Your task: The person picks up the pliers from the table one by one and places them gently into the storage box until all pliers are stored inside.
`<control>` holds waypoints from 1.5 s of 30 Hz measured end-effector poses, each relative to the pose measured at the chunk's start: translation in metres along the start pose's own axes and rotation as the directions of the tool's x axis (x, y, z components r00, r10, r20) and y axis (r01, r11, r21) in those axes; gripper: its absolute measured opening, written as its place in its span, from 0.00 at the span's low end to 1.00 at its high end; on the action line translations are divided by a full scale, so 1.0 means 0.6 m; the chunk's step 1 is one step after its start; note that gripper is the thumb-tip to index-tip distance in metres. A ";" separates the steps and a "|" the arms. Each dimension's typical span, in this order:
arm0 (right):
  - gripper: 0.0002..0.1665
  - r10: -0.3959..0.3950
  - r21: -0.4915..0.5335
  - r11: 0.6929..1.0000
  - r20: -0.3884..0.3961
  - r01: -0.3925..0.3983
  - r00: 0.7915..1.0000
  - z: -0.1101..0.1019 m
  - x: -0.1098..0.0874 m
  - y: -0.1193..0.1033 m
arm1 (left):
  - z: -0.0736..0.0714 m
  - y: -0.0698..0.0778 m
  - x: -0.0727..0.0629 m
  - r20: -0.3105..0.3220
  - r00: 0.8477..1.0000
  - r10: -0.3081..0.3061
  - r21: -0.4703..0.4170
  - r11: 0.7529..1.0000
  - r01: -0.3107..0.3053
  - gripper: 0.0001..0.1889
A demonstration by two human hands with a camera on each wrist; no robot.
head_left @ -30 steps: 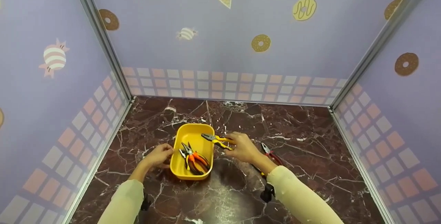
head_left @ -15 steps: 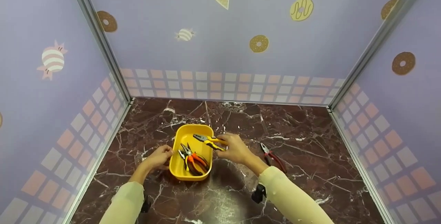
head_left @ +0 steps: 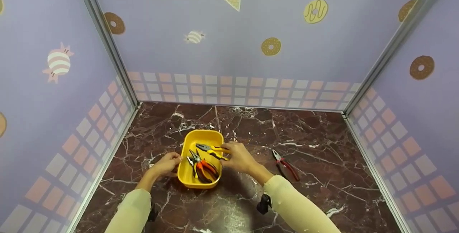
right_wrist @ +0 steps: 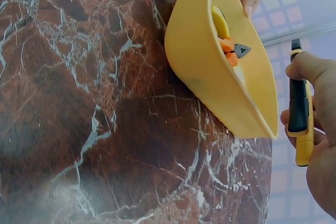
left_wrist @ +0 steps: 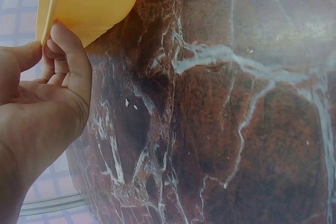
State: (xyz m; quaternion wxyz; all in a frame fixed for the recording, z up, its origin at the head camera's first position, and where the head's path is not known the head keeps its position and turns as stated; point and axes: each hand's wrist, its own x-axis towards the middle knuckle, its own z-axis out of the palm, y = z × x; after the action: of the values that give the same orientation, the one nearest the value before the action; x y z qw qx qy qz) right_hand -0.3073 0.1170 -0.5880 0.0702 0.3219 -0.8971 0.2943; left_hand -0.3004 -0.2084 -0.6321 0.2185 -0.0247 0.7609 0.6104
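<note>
My left hand [head_left: 165,165] pinches the left rim of a yellow plastic bin [head_left: 200,136] between thumb and fingers; the left wrist view shows the bin wall [left_wrist: 94,3] in that pinch. In my right hand [head_left: 239,158] is a pair of combination pliers [head_left: 211,150] with yellow-and-black handles, gripped by the handles. Their metal nose points left over the bin's inside, above the right rim. Inside the bin lie pliers with orange-and-black handles [head_left: 205,168], and beside them a yellow-handled pair [head_left: 194,168], partly covered.
To the right, pliers with red and dark handles [head_left: 286,166] lie on the dark red marble-patterned tabletop [head_left: 312,197]. Lilac panels [head_left: 229,57] printed with sweets enclose the back and both sides, joined by metal corner posts [head_left: 380,46].
My right hand has moved left, bringing the yellow-and-black pliers from the bin's right rim further over its inside. My left hand keeps its pinch on the rim, and the bin stays in place.
</note>
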 end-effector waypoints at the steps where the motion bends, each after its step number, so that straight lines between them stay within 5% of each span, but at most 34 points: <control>1: 0.28 0.001 0.000 1.000 0.002 -0.001 1.000 0.003 0.000 -0.001 | 0.001 0.000 0.000 0.000 1.000 0.000 0.004 1.000 0.000 0.12; 45: 0.28 0.156 0.158 0.976 -0.034 -0.149 0.987 0.096 0.005 -0.051 | 0.002 -0.004 0.002 0.023 1.000 0.016 -0.007 1.000 -0.016 0.14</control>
State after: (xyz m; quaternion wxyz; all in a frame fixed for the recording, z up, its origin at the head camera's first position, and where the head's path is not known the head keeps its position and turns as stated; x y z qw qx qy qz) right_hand -0.2871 0.0636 -0.6194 0.0429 0.2498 -0.8917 0.3749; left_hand -0.3005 -0.2077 -0.6352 0.2222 -0.0124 0.7566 0.6148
